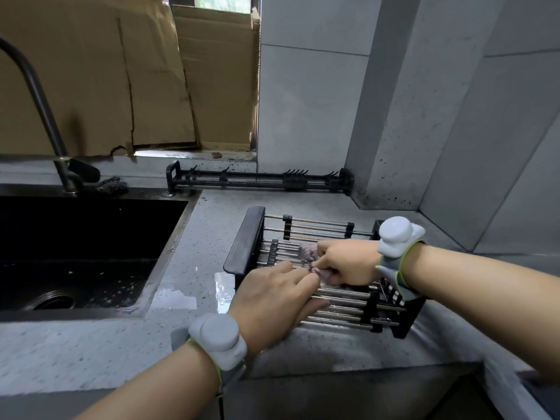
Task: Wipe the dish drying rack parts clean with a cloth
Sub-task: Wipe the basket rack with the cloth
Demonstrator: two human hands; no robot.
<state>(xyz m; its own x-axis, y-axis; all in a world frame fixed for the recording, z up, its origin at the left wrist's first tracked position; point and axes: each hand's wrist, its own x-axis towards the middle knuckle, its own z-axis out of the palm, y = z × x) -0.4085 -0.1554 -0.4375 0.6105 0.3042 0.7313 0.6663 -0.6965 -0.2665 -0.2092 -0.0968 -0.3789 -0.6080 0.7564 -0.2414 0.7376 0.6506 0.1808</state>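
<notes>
My left hand [274, 301] lies flat on the near rods of the dish rack [321, 274], fingers straight and together, gripping nothing. I judge its job to be ballast: pressing down keeps the light frame from sliding on the wet counter [91, 344] while the other hand scrubs.

Just beyond those fingertips, my right hand [345, 262] pinches a small bunched cloth [307, 253], thumb and forefinger curled round it, and holds it down onto the rods at mid-rack. The wad is kept small, in my judgement, so that it can press into the gaps between rods (a flat sheet would only skim the tops). How much of the cloth sits under my palm I cannot tell.

To the left of my fingers stands the rack's black end handle [245, 241]; beside it a puddle [181, 298] spreads toward the sink [91, 250].

Beyond my right fingertips run the rack's far rods, which the cloth does not touch at present.

Farther still, against the wall, lies a second black rack part [260, 180] with hooks, well apart from both hands. I judge that it also awaits wiping. The faucet [39, 101] rises at far left.
</notes>
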